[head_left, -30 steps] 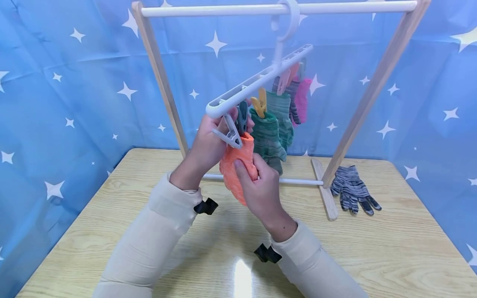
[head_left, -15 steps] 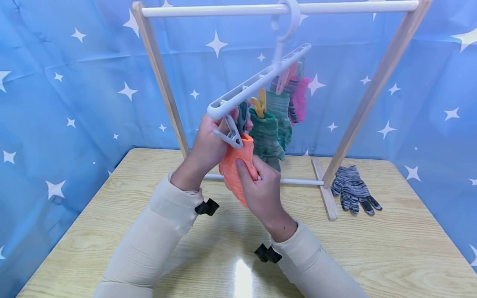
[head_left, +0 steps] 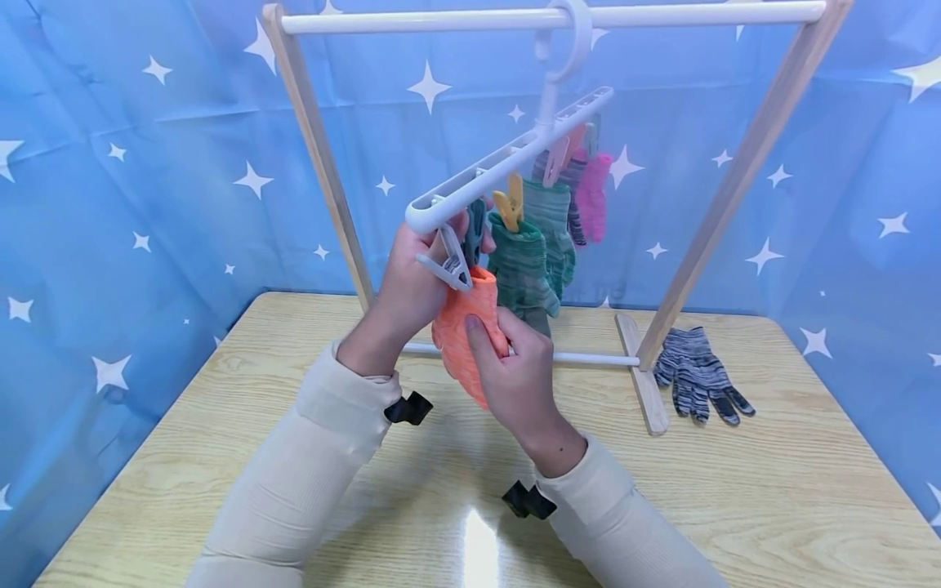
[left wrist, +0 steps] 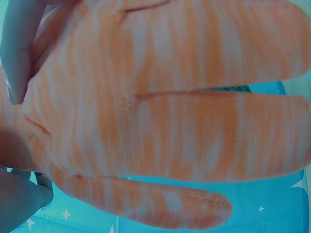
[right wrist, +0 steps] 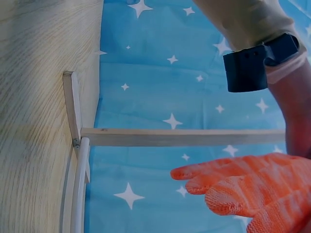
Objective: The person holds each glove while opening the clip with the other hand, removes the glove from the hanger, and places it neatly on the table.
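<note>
An orange knit glove [head_left: 465, 335] hangs below the near end of a white clip hanger [head_left: 507, 161], its finger parts downward. My right hand [head_left: 520, 371] grips it near the cuff, thumb on the near side. At the hanger's end my left hand [head_left: 413, 278] pinches a dark grey clothespin [head_left: 474, 233] just above the cuff. Whether that clothespin bites the cuff cannot be made out. Beside it a light grey clothespin [head_left: 450, 263] dangles at a slant. The glove [left wrist: 170, 131] fills most of the left wrist view; its finger parts [right wrist: 233, 199] show in the right wrist view.
Green gloves [head_left: 520, 261], a yellow clothespin [head_left: 510, 202] and a pink glove [head_left: 591, 196] hang farther along the hanger. A wooden rack [head_left: 724, 180] carries it on a white bar [head_left: 441, 20]. A grey striped glove [head_left: 698, 371] lies on the table [head_left: 735, 490].
The hanger's near end has shifted very slightly left and down, and the hanging gloves a little left. Both hands keep their hold almost unmoved.
</note>
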Available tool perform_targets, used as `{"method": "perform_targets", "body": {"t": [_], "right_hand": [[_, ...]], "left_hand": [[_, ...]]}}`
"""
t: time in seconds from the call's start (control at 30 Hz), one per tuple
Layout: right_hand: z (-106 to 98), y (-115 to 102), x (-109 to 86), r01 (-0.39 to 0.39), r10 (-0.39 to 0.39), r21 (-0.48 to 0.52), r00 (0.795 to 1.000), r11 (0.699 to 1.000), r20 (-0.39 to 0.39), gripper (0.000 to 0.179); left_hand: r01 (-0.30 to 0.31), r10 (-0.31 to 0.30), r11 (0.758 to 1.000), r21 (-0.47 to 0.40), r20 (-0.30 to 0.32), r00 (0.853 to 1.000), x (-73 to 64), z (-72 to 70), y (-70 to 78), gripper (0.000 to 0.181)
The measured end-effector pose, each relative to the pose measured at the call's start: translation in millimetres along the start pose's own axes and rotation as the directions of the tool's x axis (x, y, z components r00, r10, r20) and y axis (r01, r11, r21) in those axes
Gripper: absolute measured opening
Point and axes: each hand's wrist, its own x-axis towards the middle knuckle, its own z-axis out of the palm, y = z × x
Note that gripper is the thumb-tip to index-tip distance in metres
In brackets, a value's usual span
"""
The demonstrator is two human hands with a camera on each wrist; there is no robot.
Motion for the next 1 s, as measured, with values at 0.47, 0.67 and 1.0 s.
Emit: {"method": "perform_targets", "body": {"t": [0.47,0.67,1.0], "right_hand": [[0.0,0.1,-0.4,0.005,-0.005,0.005,1.000,1.000,0.002,0.017],[-0.7,-0.3,-0.2,0.023,-0.023,0.009,1.000,1.000,-0.002,0.014],[-1.2,1.2,1.1,0.047,-0.046,0.005,0.999,0.999,-0.025,0.011]], "left_hand": [[-0.049,0.049,0.999,-0.008,0.012,0.999,0.9,-0.4,-0.3,0.026],[-0.062,0.062,0.998,-0.008,0.018,0.998,1.6,-0.8,-2.0,0.031],[-0.026,0.026,0.999,0.019,0.010,1.000,-0.8,0.7,0.7,0.029]]}}
